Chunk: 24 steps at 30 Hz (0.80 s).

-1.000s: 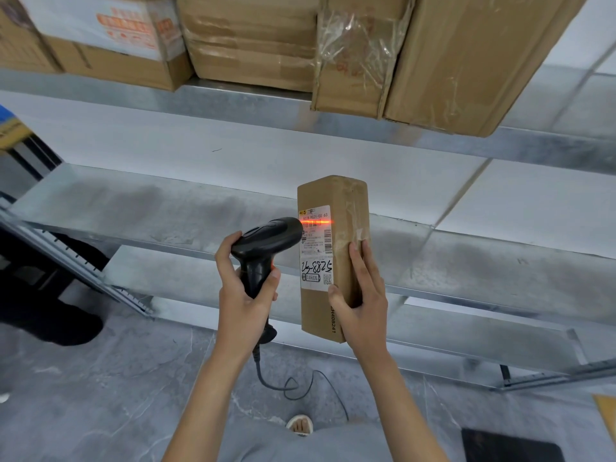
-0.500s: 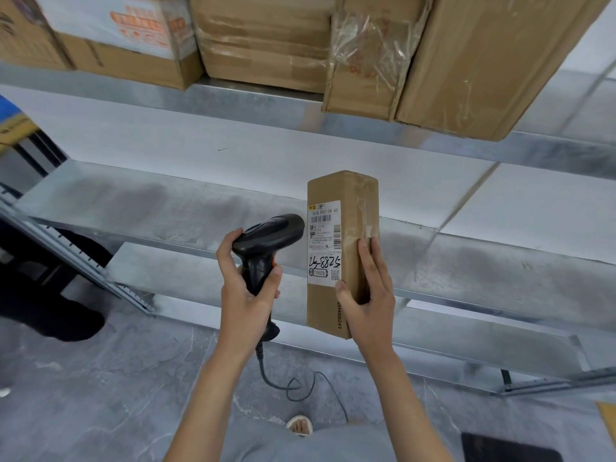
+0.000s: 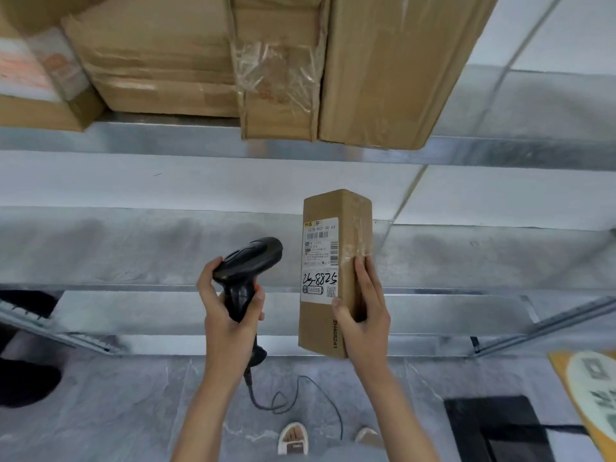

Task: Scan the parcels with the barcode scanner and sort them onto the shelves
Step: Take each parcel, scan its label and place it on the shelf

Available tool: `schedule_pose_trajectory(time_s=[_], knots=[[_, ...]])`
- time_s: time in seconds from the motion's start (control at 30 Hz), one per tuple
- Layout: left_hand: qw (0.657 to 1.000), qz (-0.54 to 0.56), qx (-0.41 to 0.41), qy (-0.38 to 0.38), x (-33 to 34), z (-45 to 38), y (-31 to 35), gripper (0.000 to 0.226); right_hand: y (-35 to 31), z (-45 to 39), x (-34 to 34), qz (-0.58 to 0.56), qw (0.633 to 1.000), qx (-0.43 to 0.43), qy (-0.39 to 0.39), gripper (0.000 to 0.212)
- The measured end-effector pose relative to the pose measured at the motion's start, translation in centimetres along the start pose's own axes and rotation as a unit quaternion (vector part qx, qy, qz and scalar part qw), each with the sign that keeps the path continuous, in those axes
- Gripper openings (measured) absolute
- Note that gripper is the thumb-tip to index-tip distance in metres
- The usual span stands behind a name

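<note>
Before the metal shelves (image 3: 500,255), the left hand (image 3: 230,315) gripped the barcode scanner (image 3: 248,265) — at its 3 o'clock, right-hand fingers (image 3: 366,285) clasped the upright parcel (image 3: 333,261)

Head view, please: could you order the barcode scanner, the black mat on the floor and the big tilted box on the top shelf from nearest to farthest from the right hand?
From the right hand:
1. Barcode scanner, just to its left, gripped by the left hand.
2. Black mat, lower right on the floor.
3. Big tilted box, above on the top shelf.
</note>
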<state>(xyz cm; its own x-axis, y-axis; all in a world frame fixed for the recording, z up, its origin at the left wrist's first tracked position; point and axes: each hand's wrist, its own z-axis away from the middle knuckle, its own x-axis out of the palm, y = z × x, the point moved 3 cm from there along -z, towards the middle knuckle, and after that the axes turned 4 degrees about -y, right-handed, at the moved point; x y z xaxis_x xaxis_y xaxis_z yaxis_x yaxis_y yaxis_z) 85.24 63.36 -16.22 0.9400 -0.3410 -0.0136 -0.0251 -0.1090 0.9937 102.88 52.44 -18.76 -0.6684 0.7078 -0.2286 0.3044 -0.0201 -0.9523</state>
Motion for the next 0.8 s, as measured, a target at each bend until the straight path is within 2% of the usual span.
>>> schedule_pose_trajectory(time_s=[0.2, 0.4, 0.6, 0.8], knots=[[0.994, -0.002, 0.007, -0.108, 6.5, -0.8, -0.2, 0.078, 0.8, 0.9, -6.7, -0.020, 0.992, 0.060, 0.108, 0.070], [0.974, -0.003, 0.029, -0.226, 16.0, 0.9, 0.7, 0.077, 1.3, 3.0, -15.3, -0.005, 0.972, 0.077, 0.221, 0.072], [0.936, -0.004, 0.050, -0.347, 26.8, 5.3, 2.3, 0.075, 1.6, 7.0, -25.0, 0.014, 0.931, 0.102, 0.350, 0.073], [0.902, 0.005, 0.059, -0.427, 36.9, 11.3, 4.1, 0.071, 1.6, 11.9, -34.3, 0.020, 0.887, 0.118, 0.445, 0.069]])
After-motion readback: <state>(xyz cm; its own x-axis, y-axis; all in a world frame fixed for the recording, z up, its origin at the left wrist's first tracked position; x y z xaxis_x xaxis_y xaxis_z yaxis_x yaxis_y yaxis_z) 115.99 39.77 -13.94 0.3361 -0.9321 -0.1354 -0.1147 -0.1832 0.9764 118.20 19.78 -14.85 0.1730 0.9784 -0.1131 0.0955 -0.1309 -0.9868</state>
